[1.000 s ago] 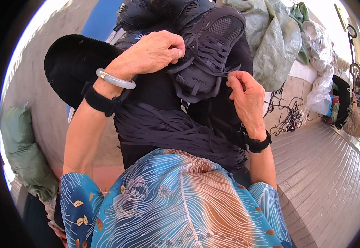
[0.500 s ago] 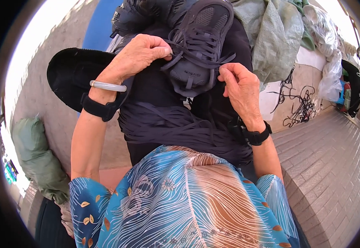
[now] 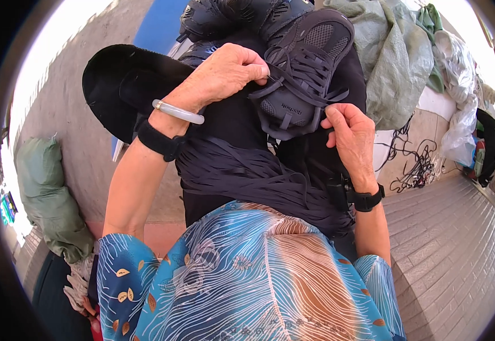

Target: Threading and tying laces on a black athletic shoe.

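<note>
A dark grey sneaker rests on my lap, toe pointing away and heel toward me. Dark laces cross its front and hang loose in loops near the ankle opening. On the shoe's left, my left hand is closed, thumb and forefinger pinching a lace. My right hand is at the shoe's right side near the heel, its thumb and forefinger pinched on another stretch of lace. Across my thighs lies a thick bundle of loose dark laces.
More dark shoes are piled beyond my knees. A grey-green woven sack stands at the right, with a tangle of black laces on the floor beside it. A stuffed green sack is at the left.
The sneaker and both hands appear farther right in the view, along with much of the scene. Both pinches on the laces look the same.
</note>
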A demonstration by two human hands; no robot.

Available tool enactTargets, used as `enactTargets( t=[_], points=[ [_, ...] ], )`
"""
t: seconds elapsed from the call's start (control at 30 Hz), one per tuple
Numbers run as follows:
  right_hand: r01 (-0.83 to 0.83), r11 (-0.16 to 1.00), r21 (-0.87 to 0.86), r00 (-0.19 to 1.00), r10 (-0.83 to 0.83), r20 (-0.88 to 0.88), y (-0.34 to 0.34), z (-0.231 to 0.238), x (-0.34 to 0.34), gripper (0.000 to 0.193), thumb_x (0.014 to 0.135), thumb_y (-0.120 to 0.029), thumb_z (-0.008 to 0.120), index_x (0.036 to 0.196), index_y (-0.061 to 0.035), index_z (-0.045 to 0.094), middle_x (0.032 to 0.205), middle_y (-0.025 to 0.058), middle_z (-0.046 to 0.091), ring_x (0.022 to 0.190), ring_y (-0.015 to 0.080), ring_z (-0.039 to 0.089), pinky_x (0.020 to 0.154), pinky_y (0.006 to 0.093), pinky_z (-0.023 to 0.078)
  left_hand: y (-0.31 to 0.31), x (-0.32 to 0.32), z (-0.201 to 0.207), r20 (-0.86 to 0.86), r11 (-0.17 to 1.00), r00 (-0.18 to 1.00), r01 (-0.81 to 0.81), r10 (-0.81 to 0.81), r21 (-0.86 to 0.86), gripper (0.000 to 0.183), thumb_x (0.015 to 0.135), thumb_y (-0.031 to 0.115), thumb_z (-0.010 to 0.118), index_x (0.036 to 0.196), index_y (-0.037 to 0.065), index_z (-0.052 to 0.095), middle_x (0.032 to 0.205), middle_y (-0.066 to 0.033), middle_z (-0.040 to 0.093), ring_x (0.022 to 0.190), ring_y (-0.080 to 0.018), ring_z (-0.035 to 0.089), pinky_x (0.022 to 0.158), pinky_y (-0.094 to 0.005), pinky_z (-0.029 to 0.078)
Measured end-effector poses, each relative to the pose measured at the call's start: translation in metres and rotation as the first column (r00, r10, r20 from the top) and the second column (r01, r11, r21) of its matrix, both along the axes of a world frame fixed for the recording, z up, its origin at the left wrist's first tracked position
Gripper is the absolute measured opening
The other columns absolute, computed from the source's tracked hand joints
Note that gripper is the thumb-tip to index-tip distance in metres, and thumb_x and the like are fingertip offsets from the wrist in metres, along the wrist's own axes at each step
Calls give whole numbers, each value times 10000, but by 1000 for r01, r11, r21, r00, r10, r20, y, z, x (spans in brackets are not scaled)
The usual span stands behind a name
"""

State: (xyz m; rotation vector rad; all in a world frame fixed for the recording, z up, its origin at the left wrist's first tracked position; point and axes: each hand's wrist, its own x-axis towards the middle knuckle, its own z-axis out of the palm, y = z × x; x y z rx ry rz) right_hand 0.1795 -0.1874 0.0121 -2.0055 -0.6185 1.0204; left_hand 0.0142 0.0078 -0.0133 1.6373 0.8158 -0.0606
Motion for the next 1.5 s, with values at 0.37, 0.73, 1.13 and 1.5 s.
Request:
enactTargets(
  t=[0.37, 0.73, 1.13, 1.5],
  points=[
    [-79, 994, -71, 978, 91, 188, 5, 1, -3, 140, 902, -128, 594, 887, 9, 617, 651, 27, 584, 497, 77, 512, 482, 236, 427, -4, -1, 9, -5, 969, 997, 72, -73, 234, 217, 822, 191, 592, 837, -18, 647, 664, -102, 607, 638, -186, 582, 621, -284, 458],
    [-140, 985, -100, 912, 168, 375, 3, 1, -11, 106, 853, -93, 637, 874, 1, 592, 734, 134, 584, 614, 311, 568, 565, 357, 463, -12, -2, 2, 119, 861, 979, 87, -168, 500, 153, 815, 167, 629, 831, 15, 631, 796, -91, 602, 819, -279, 583, 725, -347, 461],
    [-361, 885, -293, 472, 444, 762, 1, -6, -29, 145, 857, -93, 598, 894, 2, 496, 856, 155, 504, 738, 339, 597, 602, 382, 506, -37, -4, -3, 145, 713, 983, -24, -111, 701, 120, 824, 130, 617, 833, 13, 642, 811, -102, 623, 742, -288, 593, 699, -351, 474],
    [-431, 899, -78, 482, 303, 822, -6, 1, -23, 169, 796, -66, 603, 931, -25, 510, 839, 125, 525, 719, 323, 598, 616, 387, 498, -46, -3, -4, 126, 728, 981, 21, -148, 686, 153, 838, 85, 603, 959, -5, 576, 864, -160, 650, 796, -334, 638, 689, -360, 514]
  ],
)
